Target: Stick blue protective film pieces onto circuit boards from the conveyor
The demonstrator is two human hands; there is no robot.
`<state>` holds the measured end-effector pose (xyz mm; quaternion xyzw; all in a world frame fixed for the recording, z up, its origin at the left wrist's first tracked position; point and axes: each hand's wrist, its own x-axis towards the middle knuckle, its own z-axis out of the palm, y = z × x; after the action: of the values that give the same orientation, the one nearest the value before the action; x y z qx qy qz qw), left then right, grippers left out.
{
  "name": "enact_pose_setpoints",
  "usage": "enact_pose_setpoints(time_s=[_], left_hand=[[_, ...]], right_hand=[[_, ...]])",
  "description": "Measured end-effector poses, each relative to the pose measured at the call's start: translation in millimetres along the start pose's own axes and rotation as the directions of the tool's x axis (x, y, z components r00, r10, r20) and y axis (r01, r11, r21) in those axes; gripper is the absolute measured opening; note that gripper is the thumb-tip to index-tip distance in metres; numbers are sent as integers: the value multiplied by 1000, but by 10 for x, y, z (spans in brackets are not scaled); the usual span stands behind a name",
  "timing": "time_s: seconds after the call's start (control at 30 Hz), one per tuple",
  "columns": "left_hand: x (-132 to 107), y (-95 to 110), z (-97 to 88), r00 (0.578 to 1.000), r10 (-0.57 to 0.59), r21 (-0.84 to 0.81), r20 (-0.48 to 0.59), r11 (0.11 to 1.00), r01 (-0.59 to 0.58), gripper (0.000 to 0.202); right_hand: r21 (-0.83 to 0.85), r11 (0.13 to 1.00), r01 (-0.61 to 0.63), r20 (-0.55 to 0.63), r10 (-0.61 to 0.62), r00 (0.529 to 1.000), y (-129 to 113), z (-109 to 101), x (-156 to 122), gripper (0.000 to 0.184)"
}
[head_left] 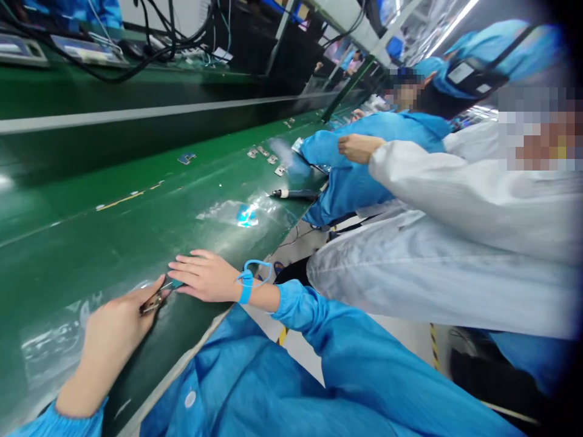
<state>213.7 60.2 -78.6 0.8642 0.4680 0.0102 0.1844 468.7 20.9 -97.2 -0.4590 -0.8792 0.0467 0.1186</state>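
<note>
Two bare hands meet on a green bench top [136, 237], close to its front edge. The left hand [112, 331] pinches thin metal tweezers [153, 301] between thumb and forefinger, the other fingers curled in. The tweezer tips point at a small dark part [175, 283]. The right hand [204, 276], wearing a blue wrist strap [246, 285], lies flat with its fingers stretched out and together. Its fingertips press on that part and grip nothing, probably pinning it so it cannot slide under the tweezers. The part lies on the bench between the two hands.

The bench edge runs just beside the right wrist, so room there is tight. Open green surface lies ahead and to the left. Farther along the bench are a black pen-like tool [296, 194] and small metal pieces [264, 153]. Co-workers, one in a white coat [455, 200], sit close on the right.
</note>
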Motion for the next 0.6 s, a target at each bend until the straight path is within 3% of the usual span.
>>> enact_pose_setpoints(time_s=[0.13, 0.27, 0.33, 0.4, 0.43, 0.5, 0.53, 0.6], left_hand=[[-2, 27, -9, 999, -16, 16, 31, 1000, 16, 52], [4, 76, -38, 998, -25, -15, 53, 1000, 26, 56], [-1, 85, -69, 999, -30, -122, 24, 992, 33, 57], [-8, 79, -127, 997, -74, -398, -28, 916, 57, 61], [-9, 69, -167, 992, -120, -593, -44, 802, 71, 61], [-3, 32, -260, 975, -222, -914, -5, 396, 85, 51], [5, 4, -307, 968, -247, -981, 39, 176, 84, 45], [29, -62, -387, 958, -266, -991, 107, -101, 83, 41]], right_hand=[[134, 987, -85, -58, 94, 994, 54, -34, 88, 33], [309, 940, -146, -275, 235, 932, 175, -232, 238, 34], [366, 921, -131, -374, 274, 886, 255, -384, 352, 39], [408, 906, -113, -394, 286, 873, 332, -528, 516, 41], [434, 895, -100, -378, 282, 882, 364, -585, 620, 41], [503, 863, -53, -344, 256, 903, 411, -650, 858, 40], [532, 846, -30, -342, 247, 907, 425, -653, 982, 40], [579, 815, -1, -345, 247, 905, 435, -601, 1204, 38]])
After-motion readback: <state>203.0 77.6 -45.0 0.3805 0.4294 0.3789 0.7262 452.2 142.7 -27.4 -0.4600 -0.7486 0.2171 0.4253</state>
